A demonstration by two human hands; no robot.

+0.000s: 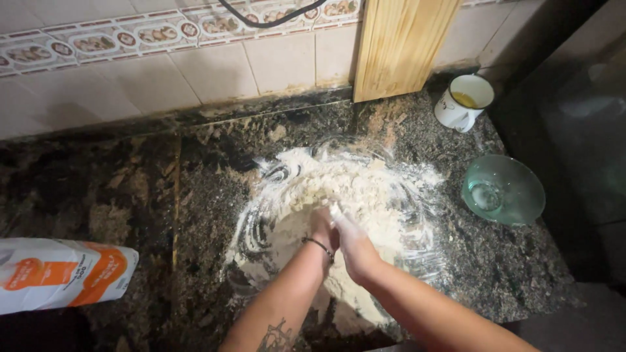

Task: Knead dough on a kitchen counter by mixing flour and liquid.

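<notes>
A: Where are the hands?

B: Both are down in the flour mound (339, 195), close together near its middle. The left hand (321, 228) has a thin band at the wrist and its fingers are sunk in the flour, so I cannot tell whether they are curled or flat. The right hand (352, 241) lies just beside it, touching it, dusted white, fingers pointing into the heap and looking loosely together, gripping nothing I can see.

A: And the flour itself?

B: Spread in a rough ring on the dark stone counter (130, 189), with smeared arcs of white at its left and right rims. The pile reaches close to the counter's near edge, where the forearms cross it.

A: Anything crowding it?

B: To the right, a green glass bowl (503, 190) sits near the counter's right edge, a little apart from the flour's rim. Behind that, a white mug (464, 101) with yellow liquid stands in the back corner. A wooden board (401, 45) leans upright against the tiled wall (215, 65), just behind the pile.

A: The left side?

B: A wide stretch of counter, with a white and orange paper bag (62, 274) lying on its side at the near left, well apart from the flour
</notes>
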